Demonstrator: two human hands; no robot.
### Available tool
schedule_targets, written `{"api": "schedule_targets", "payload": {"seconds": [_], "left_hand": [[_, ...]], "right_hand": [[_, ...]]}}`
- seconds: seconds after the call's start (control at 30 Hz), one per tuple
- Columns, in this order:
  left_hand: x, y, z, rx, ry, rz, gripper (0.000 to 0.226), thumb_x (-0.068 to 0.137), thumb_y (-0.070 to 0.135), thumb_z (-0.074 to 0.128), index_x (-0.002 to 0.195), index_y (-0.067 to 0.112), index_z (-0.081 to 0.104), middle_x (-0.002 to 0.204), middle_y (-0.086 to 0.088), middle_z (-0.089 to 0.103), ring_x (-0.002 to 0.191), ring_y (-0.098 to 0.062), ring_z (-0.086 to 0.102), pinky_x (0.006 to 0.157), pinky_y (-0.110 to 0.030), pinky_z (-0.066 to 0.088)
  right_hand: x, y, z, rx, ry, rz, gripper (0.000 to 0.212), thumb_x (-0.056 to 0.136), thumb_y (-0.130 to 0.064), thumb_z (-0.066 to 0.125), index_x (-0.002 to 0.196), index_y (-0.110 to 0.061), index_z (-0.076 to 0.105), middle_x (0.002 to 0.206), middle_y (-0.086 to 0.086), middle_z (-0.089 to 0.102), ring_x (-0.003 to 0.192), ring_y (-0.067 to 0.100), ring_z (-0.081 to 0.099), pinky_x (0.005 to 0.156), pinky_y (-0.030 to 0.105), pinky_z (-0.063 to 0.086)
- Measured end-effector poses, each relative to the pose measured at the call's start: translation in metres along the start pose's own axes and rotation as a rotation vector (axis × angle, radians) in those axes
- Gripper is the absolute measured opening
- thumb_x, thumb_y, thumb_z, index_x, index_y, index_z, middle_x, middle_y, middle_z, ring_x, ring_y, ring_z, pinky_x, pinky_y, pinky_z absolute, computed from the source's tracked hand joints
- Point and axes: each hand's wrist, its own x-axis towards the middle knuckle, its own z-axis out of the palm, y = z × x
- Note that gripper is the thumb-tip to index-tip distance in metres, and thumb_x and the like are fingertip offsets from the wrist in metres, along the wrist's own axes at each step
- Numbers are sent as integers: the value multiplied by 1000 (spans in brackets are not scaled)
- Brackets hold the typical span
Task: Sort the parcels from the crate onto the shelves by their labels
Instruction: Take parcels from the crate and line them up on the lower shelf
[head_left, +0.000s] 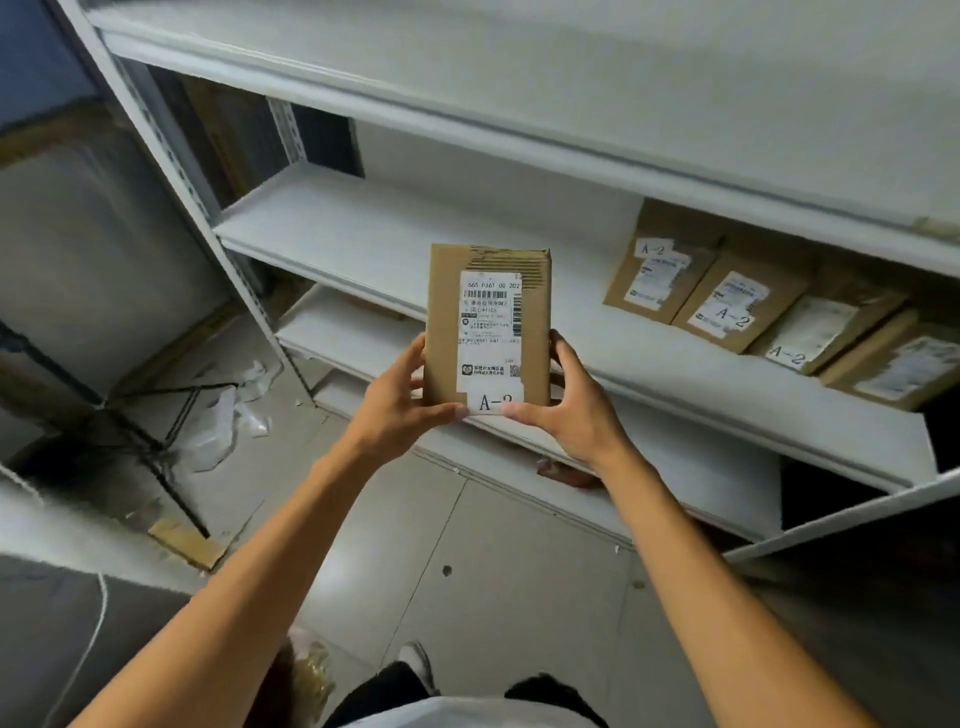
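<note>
In front of the shelving, a cardboard parcel (487, 327) is held upright between the left hand (402, 405) and right hand (569, 410), gripped at its lower corners only. A slip could be caused by so low a grip. Its partly thumb-covered label could be misread; similarly marked A-2 parcels (727, 306) lie on the middle shelf (395, 244), rightward.

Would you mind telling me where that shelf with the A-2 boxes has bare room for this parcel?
The middle shelf is bare from the left upright to the A-2 boxes. Its right end is crowded with four boxes side by side.
</note>
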Motion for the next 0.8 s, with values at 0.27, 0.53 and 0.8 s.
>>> {"api": "schedule_targets", "payload": {"seconds": [0.27,0.53,0.8], "left_hand": [[82,4,-13,76,-216,67,95,70,48,84,149,35,34,139,7,58,123,-25,59,87,-60,52],[165,3,14,161,-267,98,85,80,23,80,149,28,32,139,7,57,125,-22,56,102,-50,49],[261,-13,49,254,-266,122,83,80,15,80,148,22,33,140,2,58,126,-26,57,99,-38,48]], "right_hand": [[28,6,2,-10,204,138,87,70,-33,88,142,-34,39,134,-13,58,118,3,52,100,26,44],[90,33,-24,-49,287,168,77,71,-20,88,134,-32,46,125,-4,46,103,-11,50,77,-1,40],[173,90,-40,-66,353,212,86,70,-22,89,141,-26,40,130,1,48,114,16,58,97,31,53]]}}
